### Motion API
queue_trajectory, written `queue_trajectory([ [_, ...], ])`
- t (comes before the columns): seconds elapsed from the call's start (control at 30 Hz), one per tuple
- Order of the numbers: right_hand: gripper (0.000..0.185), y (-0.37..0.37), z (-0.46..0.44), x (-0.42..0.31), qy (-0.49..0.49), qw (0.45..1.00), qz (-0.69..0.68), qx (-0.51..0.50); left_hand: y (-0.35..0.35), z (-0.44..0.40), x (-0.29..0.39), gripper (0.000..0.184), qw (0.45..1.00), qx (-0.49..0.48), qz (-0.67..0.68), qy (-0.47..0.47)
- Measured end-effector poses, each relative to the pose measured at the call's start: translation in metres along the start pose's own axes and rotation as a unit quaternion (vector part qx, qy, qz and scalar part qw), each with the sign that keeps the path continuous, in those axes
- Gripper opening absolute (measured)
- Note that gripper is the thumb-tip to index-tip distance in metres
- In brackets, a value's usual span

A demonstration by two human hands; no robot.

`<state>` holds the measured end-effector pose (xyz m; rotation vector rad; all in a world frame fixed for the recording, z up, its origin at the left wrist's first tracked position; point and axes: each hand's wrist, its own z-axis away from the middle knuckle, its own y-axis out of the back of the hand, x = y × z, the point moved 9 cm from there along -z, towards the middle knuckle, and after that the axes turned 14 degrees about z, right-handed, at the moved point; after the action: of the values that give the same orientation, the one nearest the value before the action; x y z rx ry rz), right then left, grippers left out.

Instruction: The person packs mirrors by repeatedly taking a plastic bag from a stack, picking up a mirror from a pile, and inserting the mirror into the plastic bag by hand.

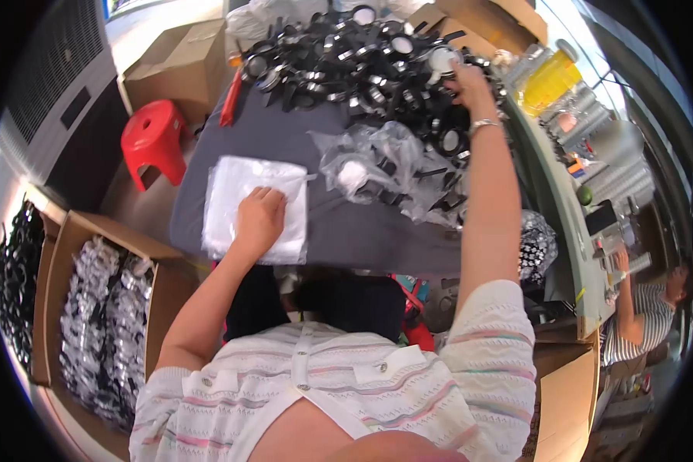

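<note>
My left hand [262, 219] rests on a stack of clear plastic bags [289, 181] on the grey cloth-covered table [354, 239]; its fingers are curled against the top bag, and whether they pinch it cannot be made out. My right arm reaches to the far right of the table, where my right hand [467, 83] closes at a round white-faced piece [442, 61] at the edge of a large pile of black straps with round faces [339, 58]. Between the hands lie crumpled clear bags [385, 158] with some black pieces in and around them.
A red-handled tool [230, 98] lies at the table's left edge, beside a red stool [153, 142]. An open carton [104, 308] of bagged pieces stands at lower left. At right, beyond a green-edged bench [550, 192], sits another person [643, 316].
</note>
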<state>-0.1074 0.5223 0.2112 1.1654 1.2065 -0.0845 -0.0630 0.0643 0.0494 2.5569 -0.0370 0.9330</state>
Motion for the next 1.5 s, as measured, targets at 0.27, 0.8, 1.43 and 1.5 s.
queue_trajectory([
  [0.27,0.039,-0.015,0.103,-0.038,0.130,0.975,-0.164,-0.080,0.000,0.006,-0.036,0.009,0.986,0.001,0.061,0.154],
  [0.8,0.020,-0.156,0.324,0.029,0.396,0.857,0.308,-0.114,-0.004,-0.010,-0.050,0.020,0.951,-0.112,0.124,0.260],
  [1.43,0.022,-0.225,0.341,-0.029,0.081,0.742,-0.543,-0.384,0.010,-0.012,-0.030,0.006,0.936,0.171,0.281,0.122],
  [1.5,0.019,-0.220,0.335,-0.029,0.102,0.759,-0.542,-0.347,0.004,-0.007,-0.035,0.008,0.866,0.176,0.388,0.263],
])
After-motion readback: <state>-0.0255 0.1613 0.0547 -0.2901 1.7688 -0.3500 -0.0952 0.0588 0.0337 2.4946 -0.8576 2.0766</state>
